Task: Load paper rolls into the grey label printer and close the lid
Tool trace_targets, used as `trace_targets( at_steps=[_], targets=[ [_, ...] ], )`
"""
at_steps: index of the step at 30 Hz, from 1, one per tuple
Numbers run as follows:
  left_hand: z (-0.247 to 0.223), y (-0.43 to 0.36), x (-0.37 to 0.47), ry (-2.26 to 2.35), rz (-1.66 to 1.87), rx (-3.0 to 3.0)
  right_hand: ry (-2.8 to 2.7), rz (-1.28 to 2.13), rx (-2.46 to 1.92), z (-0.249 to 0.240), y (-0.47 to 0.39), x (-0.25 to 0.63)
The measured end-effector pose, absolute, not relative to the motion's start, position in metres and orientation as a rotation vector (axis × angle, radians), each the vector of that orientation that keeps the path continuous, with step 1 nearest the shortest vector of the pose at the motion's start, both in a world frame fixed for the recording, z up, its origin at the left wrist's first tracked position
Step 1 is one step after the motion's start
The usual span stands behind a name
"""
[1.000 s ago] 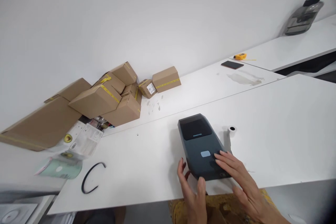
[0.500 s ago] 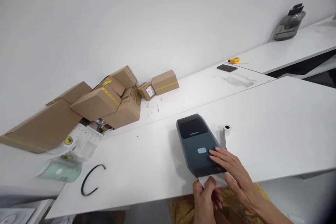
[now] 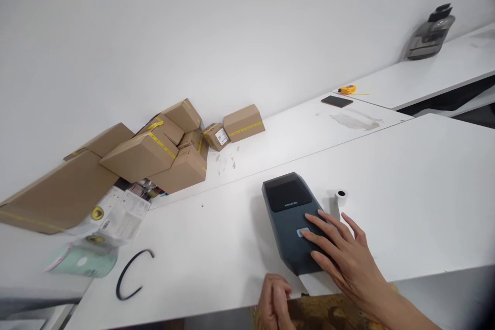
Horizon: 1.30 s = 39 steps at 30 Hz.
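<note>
A dark blue-grey label printer (image 3: 288, 240) with a black window lies on the white table near its front edge. My right hand (image 3: 344, 252) is spread over its top, fingers apart, one fingertip on the light blue button. From the printer's near end a white paper strip (image 3: 319, 284) sticks out toward the table edge, partly behind my right hand. My left hand (image 3: 274, 301) is curled closed at the table edge, left of the strip and apart from it; nothing shows in it. Just beyond my right hand stands a small white paper roll (image 3: 341, 196) with a loose tail.
Several cardboard boxes (image 3: 139, 152) are piled at the back left. A black curved band (image 3: 126, 273) and a mint green pouch (image 3: 83, 261) lie on the left. Farther back are a phone (image 3: 337, 101), a yellow tape measure (image 3: 347, 89) and a grey bottle (image 3: 431, 36).
My left hand has let go of the white strip and drawn back to the left, curling closed. My right hand has moved up over the printer onto its button.
</note>
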State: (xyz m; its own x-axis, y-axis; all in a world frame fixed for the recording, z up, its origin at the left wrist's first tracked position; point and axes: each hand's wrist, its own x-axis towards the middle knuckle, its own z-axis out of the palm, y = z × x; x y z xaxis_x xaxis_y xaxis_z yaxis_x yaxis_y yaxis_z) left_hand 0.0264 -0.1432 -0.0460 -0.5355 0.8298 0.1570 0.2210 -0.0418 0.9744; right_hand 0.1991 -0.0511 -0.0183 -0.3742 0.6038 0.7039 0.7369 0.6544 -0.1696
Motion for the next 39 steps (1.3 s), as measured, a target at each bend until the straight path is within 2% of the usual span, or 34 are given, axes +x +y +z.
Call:
trace_targets(
  at_steps=[3, 6, 16, 20, 28, 35, 39],
  targets=[
    [-0.037, -0.127, 0.03, 1.743, 1.806, 1.197, -2.101, -0.2, -1.047, -0.022, -0.049, 0.2],
    [-0.034, -0.115, 0.037, 1.671, 1.722, 1.245, -2.081, -0.092, -1.027, -0.027, -0.054, 0.204],
    [-0.036, -0.114, 0.048, 1.535, 1.636, 0.995, -1.573, 0.669, -1.303, -0.037, -0.081, 0.212],
    [-0.035, -0.116, 0.058, 1.554, 1.655, 0.889, -1.53, 0.814, -1.325, -0.047, -0.09, 0.209],
    [-0.022, -0.114, 0.053, 1.405, 1.735, 0.897, -1.628, 0.671, -1.223, -0.042, -0.087, 0.214],
    [0.028, -0.05, 0.015, 1.361, 1.877, 1.048, -1.755, 0.332, -0.965, 0.03, -0.009, 0.199],
    [0.015, -0.013, -0.002, 1.513, 1.738, 1.057, -1.718, 0.299, -0.894, 0.065, 0.044, 0.182]
  ],
)
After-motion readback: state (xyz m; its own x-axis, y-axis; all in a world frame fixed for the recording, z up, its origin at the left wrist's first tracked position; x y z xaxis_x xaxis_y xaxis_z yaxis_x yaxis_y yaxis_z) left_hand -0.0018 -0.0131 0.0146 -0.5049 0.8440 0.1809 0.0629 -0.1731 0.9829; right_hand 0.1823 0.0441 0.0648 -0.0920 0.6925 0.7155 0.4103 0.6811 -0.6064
